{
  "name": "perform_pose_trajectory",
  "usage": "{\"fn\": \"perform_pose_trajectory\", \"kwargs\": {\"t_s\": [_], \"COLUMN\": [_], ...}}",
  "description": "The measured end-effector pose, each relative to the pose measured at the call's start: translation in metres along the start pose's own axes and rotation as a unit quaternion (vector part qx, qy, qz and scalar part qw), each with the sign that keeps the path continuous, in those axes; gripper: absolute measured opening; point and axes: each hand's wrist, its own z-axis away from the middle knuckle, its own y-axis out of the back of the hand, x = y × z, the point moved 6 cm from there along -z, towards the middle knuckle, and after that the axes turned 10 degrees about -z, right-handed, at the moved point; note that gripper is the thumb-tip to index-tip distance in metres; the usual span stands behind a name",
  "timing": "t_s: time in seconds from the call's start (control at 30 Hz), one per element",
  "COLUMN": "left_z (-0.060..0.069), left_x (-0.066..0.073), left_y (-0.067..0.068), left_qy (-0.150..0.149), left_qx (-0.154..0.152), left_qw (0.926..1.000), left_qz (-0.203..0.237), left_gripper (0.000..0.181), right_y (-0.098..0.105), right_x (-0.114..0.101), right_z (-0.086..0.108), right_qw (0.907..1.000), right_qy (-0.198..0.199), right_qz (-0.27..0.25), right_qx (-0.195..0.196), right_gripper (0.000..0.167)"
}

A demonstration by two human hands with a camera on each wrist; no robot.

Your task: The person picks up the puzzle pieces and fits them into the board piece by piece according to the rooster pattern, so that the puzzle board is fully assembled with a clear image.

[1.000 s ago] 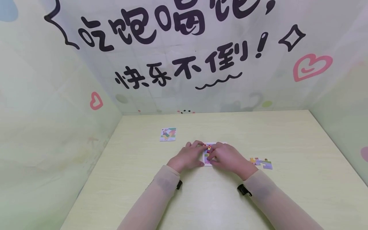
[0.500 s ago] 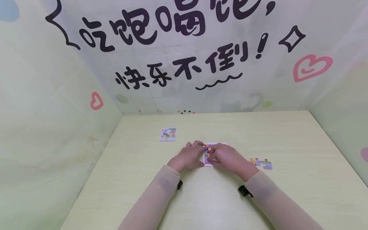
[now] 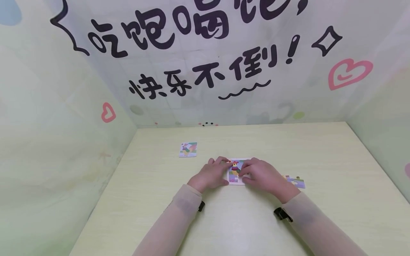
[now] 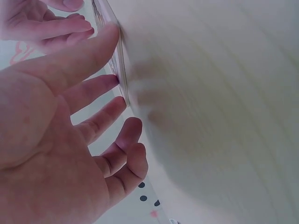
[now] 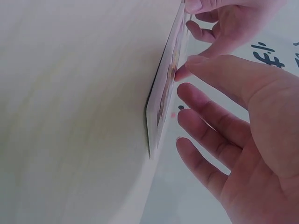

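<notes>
In the head view a small white-framed jigsaw puzzle board (image 3: pixel 233 179) lies on the table, with a colourful bird picture (image 3: pixel 235 166) on its left part. My left hand (image 3: pixel 209 175) is at the board's left side. Its thumb touches the near corner and its slightly bent fingers rest along the edge, as the left wrist view shows. Over the board's right part is my right hand (image 3: pixel 262 176), which hides some of it. The right wrist view shows its fingers (image 5: pixel 210 119) loosely bent just off the board, with no piece seen between them.
Several loose jigsaw pieces (image 3: pixel 298 182) lie right of the board, partly hidden by my right wrist. A small card (image 3: pixel 188 149) with a similar bird picture lies back left. Printed cloth walls surround the pale table (image 3: pixel 153 170) on three sides.
My right hand has moved to the right and drawn back from the puzzle, uncovering more of the bird picture. My left hand has stayed in place on the board.
</notes>
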Motion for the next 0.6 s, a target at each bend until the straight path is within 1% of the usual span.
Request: {"fn": "perform_pose_trajectory", "kwargs": {"t_s": [0.17,0.37,0.6], "left_z": [-0.001,-0.001,0.001], "left_x": [0.001,0.001,0.003], "left_y": [0.0,0.001,0.002], "left_qy": [0.003,0.012,0.01], "left_qx": [-0.002,-0.005,-0.003], "left_qw": [1.0,0.9999,0.9999], "left_qz": [-0.004,0.001,0.002], "left_gripper": [0.074,0.075,0.076], "right_y": [0.008,0.017,0.027], "right_x": [0.004,0.011,0.019], "right_z": [0.006,0.015,0.028], "right_qw": [0.9999,0.9997,0.9993], "right_qy": [-0.012,-0.022,-0.035], "right_qz": [-0.007,-0.009,-0.004], "right_qx": [0.005,0.004,0.008], "right_gripper": [0.009,0.012,0.014]}}
